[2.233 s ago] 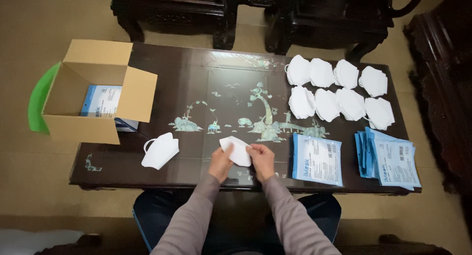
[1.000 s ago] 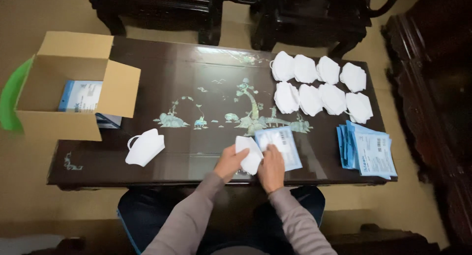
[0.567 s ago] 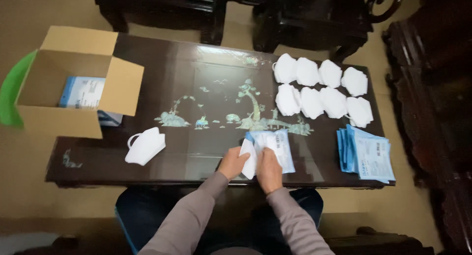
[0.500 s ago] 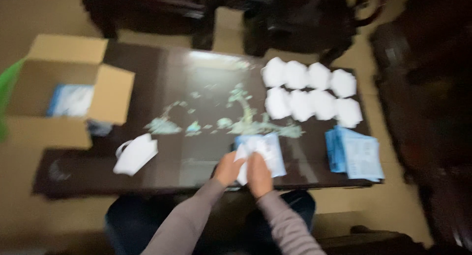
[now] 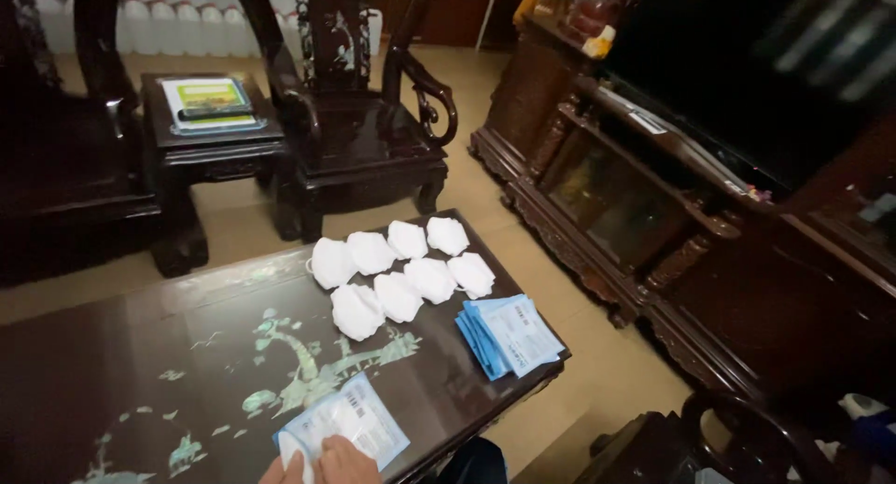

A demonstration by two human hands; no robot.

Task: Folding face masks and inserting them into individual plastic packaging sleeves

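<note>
Table (image 5: pixel 140 353), dark w/ pale inlay, is the ref. landmark. Carved chair (image 5: pixel 364 120) stands beyond its far edge; small side stand (image 5: pixel 210 134) beside that chair. White masks (image 5: pixel 401 274) lie in two rows at table's far right corner. Blue packet stack (image 5: pixel 509 333) at right edge, just beside masks. Single pouch (image 5: pixel 343 430) at near edge, w/ right hand (image 5: pixel 343 463) resting on it, mostly cropped; left hand (image 5: pixel 278 472) barely shows. Grip of either: can't tell.

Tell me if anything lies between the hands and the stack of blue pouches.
Nothing visible does. The hands rest on a pouch at the table's near edge; bare tabletop runs from there to the blue stack.
</note>
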